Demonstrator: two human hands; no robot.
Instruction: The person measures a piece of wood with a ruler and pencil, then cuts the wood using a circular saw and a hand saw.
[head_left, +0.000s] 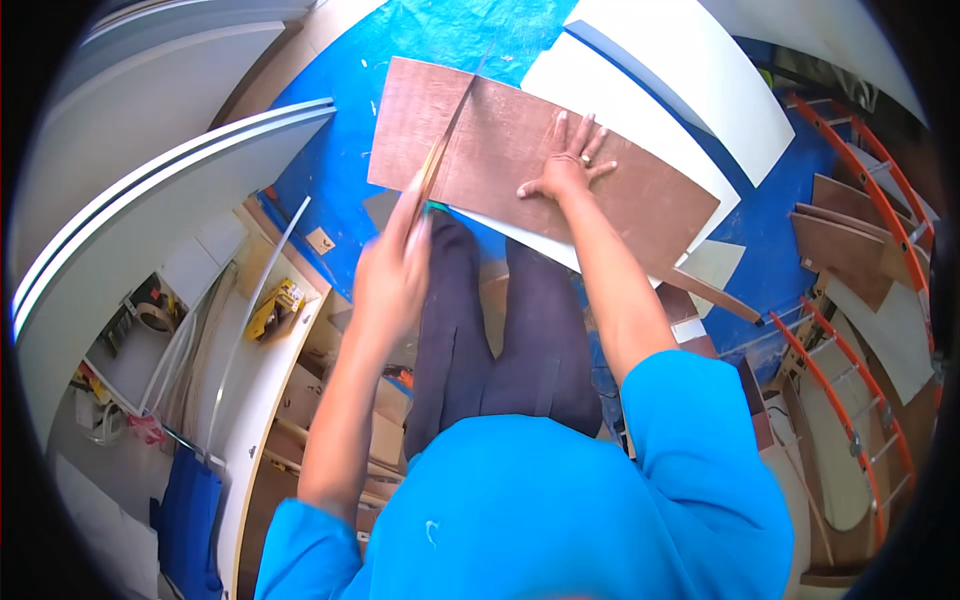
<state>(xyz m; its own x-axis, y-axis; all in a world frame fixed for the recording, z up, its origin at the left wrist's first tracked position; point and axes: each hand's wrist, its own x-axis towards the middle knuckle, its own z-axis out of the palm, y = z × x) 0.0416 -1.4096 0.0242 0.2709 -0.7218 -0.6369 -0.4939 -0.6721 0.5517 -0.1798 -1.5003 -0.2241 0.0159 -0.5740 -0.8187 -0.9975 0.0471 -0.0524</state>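
My left hand (392,262), smeared by motion, is closed round the near end of a hand saw (455,125). The saw's long, thin blade slants away across a reddish-brown plywood board (500,150), toward its left end. A bit of green shows beside my fingers; the grip itself is mostly hidden. Flat on the board, to the right of the blade, rests my right hand (568,170), its fingers spread and a ring on one of them. Under the board are white panels (700,165), and its near edge lies just beyond my knees.
Blue sheeting (340,200) covers the floor. Orange ladders (850,390) lie at the right near brown board offcuts (845,240). White panels (170,190) stand at the left above an open cabinet (265,400). A wooden strip (715,293) juts out at the board's right.
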